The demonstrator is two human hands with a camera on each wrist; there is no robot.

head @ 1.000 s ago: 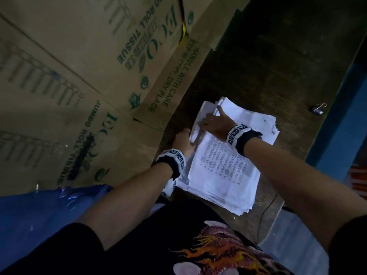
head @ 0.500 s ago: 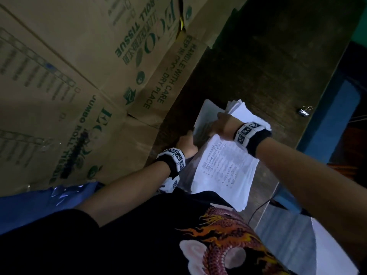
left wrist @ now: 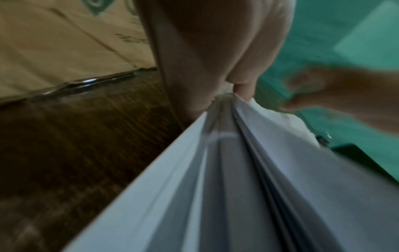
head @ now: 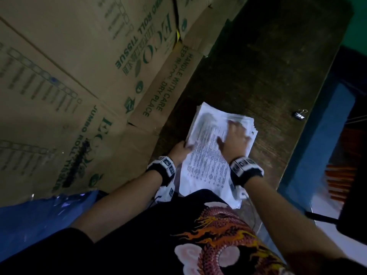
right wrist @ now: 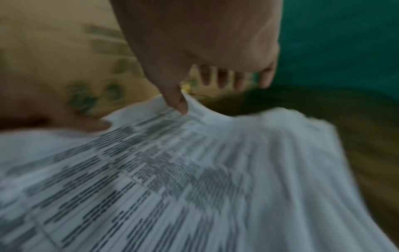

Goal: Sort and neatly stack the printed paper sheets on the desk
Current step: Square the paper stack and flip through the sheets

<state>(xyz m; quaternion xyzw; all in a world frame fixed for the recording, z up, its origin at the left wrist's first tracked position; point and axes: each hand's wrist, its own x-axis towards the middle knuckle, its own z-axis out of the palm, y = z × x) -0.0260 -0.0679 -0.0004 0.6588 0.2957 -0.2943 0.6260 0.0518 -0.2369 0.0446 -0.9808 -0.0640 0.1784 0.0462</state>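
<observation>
A stack of printed paper sheets (head: 206, 167) is laid on the dark wooden desk (head: 264, 76), near its front edge. Its left edge is pinched by the left hand (head: 179, 151), thumb on top, the sheets seen fanned in the left wrist view. The right hand (head: 235, 138) is spread flat on the top sheet, fingers straight. Cardboard boxes (head: 79, 76) are stood along the left; 1 binder clip (head: 299, 115) is left well apart
</observation>
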